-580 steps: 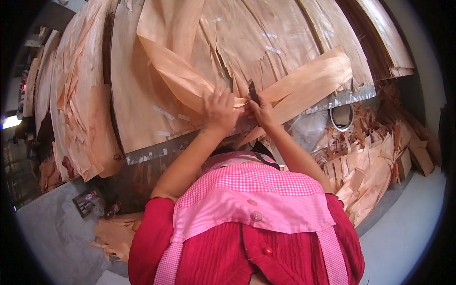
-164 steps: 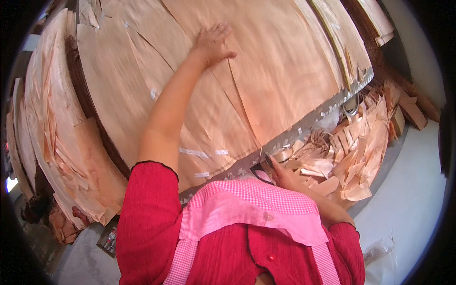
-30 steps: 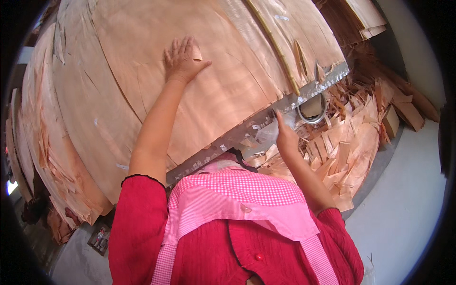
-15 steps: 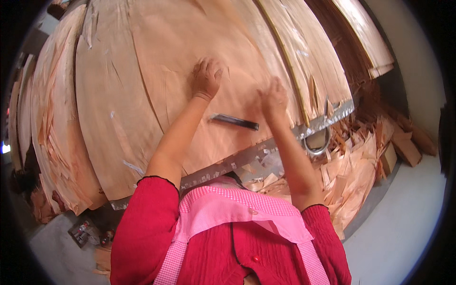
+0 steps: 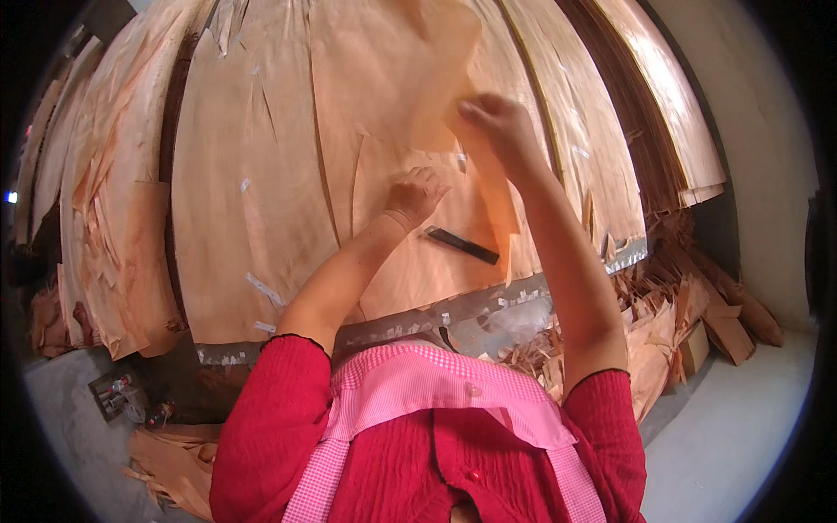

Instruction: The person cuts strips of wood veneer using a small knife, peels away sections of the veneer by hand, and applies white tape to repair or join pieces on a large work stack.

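Observation:
Pinched in my right hand (image 5: 506, 131) is the edge of a thin wood veneer sheet (image 5: 436, 91). The sheet curls up off the layer below and is partly blurred. My left hand (image 5: 418, 193) lies palm down on the lower veneer layer (image 5: 397, 270), fingers stretched out and holding nothing. Just right of it a dark flat blade-like bar (image 5: 464, 246) rests on the veneer, slanting down to the right. Small white tape pieces (image 5: 261, 289) stick to the wide veneer sheet (image 5: 218, 209) at the left.
A grey table edge (image 5: 410, 324) with tape bits runs along the near side. Torn veneer scraps (image 5: 663, 322) heap on the floor at the right, with more scraps (image 5: 174, 462) at the lower left. Veneer stacks (image 5: 122, 200) stand at the left and another stack (image 5: 671, 113) at far right.
My right hand has gone up and now lifts a veneer edge. The left hand has slid down and right, staying on the veneer. The view has shifted slightly.

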Demonstrator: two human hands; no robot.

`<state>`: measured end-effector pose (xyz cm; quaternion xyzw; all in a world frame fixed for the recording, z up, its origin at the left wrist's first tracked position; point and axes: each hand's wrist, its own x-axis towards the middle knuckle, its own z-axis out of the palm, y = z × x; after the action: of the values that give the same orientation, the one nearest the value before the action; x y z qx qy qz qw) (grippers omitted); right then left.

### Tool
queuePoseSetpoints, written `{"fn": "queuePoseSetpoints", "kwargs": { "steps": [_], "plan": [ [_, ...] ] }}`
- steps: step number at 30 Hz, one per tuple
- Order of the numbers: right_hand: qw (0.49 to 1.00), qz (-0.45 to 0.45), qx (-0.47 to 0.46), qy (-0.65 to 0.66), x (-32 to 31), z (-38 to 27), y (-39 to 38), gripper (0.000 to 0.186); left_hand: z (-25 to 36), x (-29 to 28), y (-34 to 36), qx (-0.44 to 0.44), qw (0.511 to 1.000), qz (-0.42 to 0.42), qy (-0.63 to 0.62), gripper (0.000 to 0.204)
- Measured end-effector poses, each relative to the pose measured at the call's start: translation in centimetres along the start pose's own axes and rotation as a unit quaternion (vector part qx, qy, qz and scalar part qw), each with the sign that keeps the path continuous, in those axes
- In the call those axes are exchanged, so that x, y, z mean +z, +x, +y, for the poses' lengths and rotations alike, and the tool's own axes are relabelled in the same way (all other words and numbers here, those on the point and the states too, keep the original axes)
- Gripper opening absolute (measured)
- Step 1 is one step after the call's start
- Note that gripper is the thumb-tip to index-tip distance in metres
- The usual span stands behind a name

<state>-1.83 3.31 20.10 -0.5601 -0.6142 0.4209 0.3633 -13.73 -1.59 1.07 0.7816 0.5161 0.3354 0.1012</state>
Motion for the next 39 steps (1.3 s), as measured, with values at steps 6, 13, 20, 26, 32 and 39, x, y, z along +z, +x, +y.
{"fn": "queuePoseSetpoints", "kwargs": {
  "steps": [6,13,20,26,32,39],
  "plan": [
    [0.94,-0.062,-0.074,0.326,3.5,-6.9,-0.6,0.029,-1.8,-1.9,1.5,-0.049,0.991,-0.053,-0.113,0.03],
    [0.89,-0.14,0.156,0.405,3.5,2.9,-6.4,0.043,-14.0,-11.6,6.2,-0.096,0.96,0.167,0.202,0.041],
    [0.878,-0.356,0.214,0.238,2.1,9.1,-16.3,0.052,-26.2,-18.2,-2.3,-0.213,0.952,-0.142,0.168,0.037],
    [0.9,0.011,0.364,0.239,-13.0,22.5,-28.7,0.024,-21.1,-20.9,-11.3,-0.244,0.954,-0.112,0.131,0.035],
    [0.85,0.381,0.306,0.198,-30.9,38.4,-33.6,0.029,-1.7,-16.0,-15.0,-0.411,0.872,-0.019,0.264,0.028],
    [0.88,0.25,0.305,0.263,-42.7,42.5,-20.9,0.053,9.8,-8.4,-19.2,-0.306,0.942,-0.036,0.133,0.02]
  ]
}}
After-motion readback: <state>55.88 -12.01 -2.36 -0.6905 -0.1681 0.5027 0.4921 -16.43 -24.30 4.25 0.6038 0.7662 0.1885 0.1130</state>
